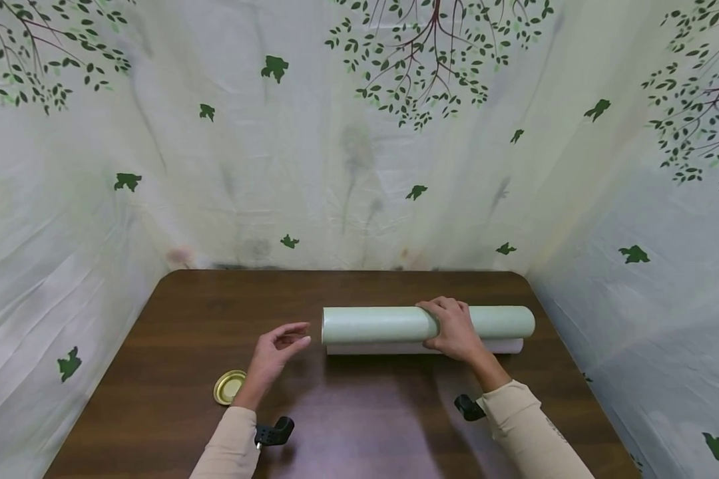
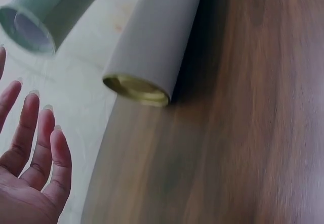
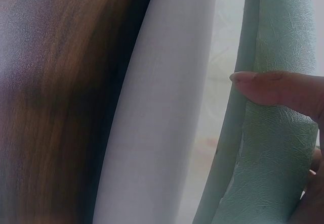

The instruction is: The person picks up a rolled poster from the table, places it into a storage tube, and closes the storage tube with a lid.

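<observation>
My right hand (image 1: 453, 329) grips a pale green roll of textured sheet (image 1: 371, 324) near its middle, the thumb (image 3: 278, 90) lying across it. The roll is level and raised above a whitish cardboard tube (image 2: 157, 37), with a gap between them in both wrist views. That tube lies on the tabletop, and a gold metal cap or rim (image 2: 136, 90) shows at its left end. Just off the green roll's hollow left end, my left hand (image 1: 271, 356) holds nothing, its fingers loosely extended. A round gold lid (image 1: 228, 387) lies beside my left wrist.
The brown wooden table (image 1: 359, 412) has rounded far corners. Pale curtains (image 1: 311, 166) printed with green leaves and branches hang behind it and along both sides. Black wrist cameras (image 1: 275, 431) are worn on both of my arms.
</observation>
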Demonstrator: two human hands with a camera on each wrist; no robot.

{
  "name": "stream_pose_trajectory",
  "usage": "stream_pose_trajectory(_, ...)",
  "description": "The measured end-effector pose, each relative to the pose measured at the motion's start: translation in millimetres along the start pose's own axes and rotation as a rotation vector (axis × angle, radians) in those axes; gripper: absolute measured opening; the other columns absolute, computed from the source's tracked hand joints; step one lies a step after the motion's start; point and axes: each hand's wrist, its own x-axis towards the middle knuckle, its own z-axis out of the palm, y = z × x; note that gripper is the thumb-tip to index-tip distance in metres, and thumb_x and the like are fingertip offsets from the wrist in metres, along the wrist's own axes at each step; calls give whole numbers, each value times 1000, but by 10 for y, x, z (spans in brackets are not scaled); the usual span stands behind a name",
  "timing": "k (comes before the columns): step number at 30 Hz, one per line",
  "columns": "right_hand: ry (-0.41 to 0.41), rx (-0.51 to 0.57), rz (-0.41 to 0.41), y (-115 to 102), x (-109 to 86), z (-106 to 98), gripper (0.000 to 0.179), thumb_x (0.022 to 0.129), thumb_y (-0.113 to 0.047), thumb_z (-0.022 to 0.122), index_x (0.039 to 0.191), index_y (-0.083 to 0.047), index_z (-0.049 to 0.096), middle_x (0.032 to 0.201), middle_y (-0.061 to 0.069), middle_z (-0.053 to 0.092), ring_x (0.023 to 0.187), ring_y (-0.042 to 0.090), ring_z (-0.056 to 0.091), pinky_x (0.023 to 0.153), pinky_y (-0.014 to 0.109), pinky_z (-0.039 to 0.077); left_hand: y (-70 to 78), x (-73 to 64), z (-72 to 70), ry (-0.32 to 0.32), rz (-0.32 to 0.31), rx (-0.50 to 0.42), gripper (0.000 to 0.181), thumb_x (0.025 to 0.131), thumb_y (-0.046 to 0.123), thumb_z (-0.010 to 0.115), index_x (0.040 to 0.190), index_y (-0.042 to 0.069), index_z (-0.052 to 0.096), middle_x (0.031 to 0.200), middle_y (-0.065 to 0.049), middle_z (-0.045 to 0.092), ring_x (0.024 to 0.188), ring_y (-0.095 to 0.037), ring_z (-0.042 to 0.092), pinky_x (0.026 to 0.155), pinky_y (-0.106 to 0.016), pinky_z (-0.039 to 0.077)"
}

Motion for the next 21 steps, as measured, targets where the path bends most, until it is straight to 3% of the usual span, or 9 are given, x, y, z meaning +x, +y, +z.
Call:
stream_pose_trajectory(9, -9, -21, -1, 41, 3, -31, 74, 57, -15, 93, 125, -10, 63, 113, 12, 61, 108, 35, 52, 96, 55, 30, -64, -137, -331, 87, -42, 99, 44, 87, 20, 72, 124, -2, 60, 119, -20, 64, 95, -6, 61, 82, -14, 46)
stream_pose_trajectory(17, -12, -5, 2, 54, 18, -21, 73, 57, -13, 93, 124, -11, 64, 113, 12, 60, 108, 35, 52, 97, 55, 30, -209, -231, -592, 155, -95, 144, 48, 88, 24, 72, 126, -2, 59, 121, -19, 63, 93, 3, 59, 81, -11, 45)
stream_pose_trajectory(21, -19, -2, 2, 50, 9, 9, 74, 57, -13, 93, 125, -11, 63, 113, 12, 60, 108, 34, 52, 97, 56, 29, -271, -310, -695, 164, -150, 182, 52, 87, 30, 72, 128, 1, 59, 127, -19, 60, 100, 0, 59, 77, -12, 46)
